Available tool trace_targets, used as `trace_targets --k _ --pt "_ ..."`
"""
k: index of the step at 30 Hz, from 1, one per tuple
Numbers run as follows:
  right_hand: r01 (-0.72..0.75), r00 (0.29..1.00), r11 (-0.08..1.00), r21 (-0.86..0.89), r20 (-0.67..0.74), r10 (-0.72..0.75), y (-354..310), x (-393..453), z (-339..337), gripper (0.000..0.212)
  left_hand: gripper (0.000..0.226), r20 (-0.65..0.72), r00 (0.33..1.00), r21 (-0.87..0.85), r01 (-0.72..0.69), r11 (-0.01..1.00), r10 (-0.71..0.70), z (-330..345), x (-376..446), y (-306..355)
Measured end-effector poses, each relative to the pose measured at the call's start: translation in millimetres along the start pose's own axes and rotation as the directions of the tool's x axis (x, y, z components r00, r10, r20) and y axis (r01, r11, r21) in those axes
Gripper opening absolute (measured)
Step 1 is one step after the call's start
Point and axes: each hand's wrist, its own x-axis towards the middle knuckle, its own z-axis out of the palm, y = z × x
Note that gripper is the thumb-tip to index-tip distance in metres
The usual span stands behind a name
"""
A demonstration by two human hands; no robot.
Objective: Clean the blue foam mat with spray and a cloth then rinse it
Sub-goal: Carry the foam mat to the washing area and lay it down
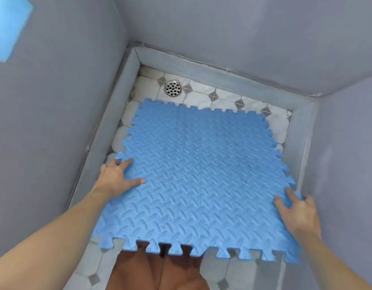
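The blue foam mat [201, 174], made of interlocking tiles with a raised tread pattern and toothed edges, lies over the tiled shower floor [203, 95]. Its near edge is lifted above my knees. My left hand [116, 178] grips the mat's left edge, with thumb and forefinger on top. My right hand [296, 210] grips the right edge near the corner, with two fingers on the top face. No spray bottle or cloth is in view.
A round metal drain [173, 88] sits in the far left corner of the floor. Grey walls and a raised grey curb [222, 72] close in the floor on three sides. My knees in brown cloth [155, 271] are under the mat's near edge.
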Motion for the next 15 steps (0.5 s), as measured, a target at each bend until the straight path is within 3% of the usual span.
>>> trace_targets --k 8,15 --pt "0.034 0.998 0.990 0.135 0.039 -0.039 -9.5 66.6 123.3 0.080 0.094 -0.145 0.988 -0.043 -0.055 0.998 0.048 54.0 112.8 -8.1" --pt "0.155 0.975 0.982 0.105 0.142 -0.169 -37.9 93.3 208.8 0.097 0.100 -0.127 0.987 -0.007 -0.099 0.995 0.097 112.4 177.3 -25.8"
